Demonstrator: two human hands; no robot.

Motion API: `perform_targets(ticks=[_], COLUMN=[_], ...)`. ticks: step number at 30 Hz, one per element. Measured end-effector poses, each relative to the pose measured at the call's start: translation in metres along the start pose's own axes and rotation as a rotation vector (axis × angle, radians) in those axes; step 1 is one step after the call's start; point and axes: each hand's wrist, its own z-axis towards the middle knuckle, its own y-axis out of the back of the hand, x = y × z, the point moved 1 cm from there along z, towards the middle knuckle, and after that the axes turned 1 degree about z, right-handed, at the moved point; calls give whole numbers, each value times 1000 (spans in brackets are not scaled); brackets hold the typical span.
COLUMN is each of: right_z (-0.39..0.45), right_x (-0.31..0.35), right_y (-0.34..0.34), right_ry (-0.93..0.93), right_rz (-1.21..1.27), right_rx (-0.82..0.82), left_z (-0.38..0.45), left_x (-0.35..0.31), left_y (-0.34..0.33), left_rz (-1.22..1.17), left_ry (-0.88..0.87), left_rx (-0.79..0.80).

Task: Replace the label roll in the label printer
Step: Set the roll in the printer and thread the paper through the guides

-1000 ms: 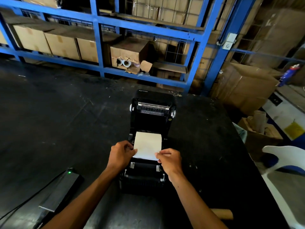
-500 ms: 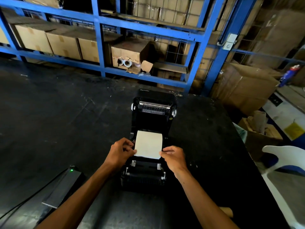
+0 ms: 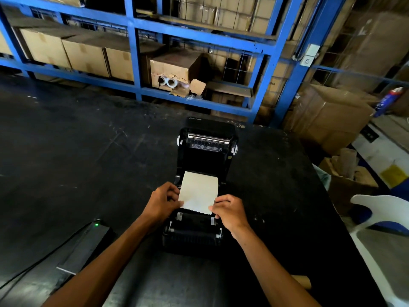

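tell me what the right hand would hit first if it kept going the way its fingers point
The right hand points left and slightly away, its fingers already pinching the label strip. Straight on, it would likely cross the strip and meet the left hand at the opposite edge, though depth is uncertain.

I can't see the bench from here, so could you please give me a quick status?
Both hands pinching label strip. Printer lid open. Nothing blocking.

Two hands, left hand (image 3: 164, 201) and right hand (image 3: 230, 212), are sitting on one label printer (image 3: 199, 196); one label strip (image 3: 198, 191), one power adapter (image 3: 88, 242), two tape rolls (image 3: 167, 82).
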Motion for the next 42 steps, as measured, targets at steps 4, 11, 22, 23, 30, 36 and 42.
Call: perform_targets(ticks=[4, 11, 22, 23, 30, 36, 42], right_z=[1, 1, -1, -1, -6, -6, -6], right_x=[-2, -5, -12, -13, -14, -17, -16], right_y=[-3, -3, -2, -3, -4, -7, -6], right_ry=[10, 30, 42, 45, 74, 79, 62], right_rz=[-7, -34, -58, -72, -132, -140, -174], right_rx=[-79, -49, -42, -39, -28, -81, -54], left_z=[1, 1, -1, -1, 0, -1, -1], left_x=[2, 6, 7, 8, 12, 13, 12], left_y=[-2, -4, -5, -5, -10, -13, -12], left_rz=[23, 54, 91, 111, 191, 281, 331], left_ry=[9, 45, 25, 16, -8, -33, -53], left_rx=[4, -6, 7, 9, 1, -32, -9])
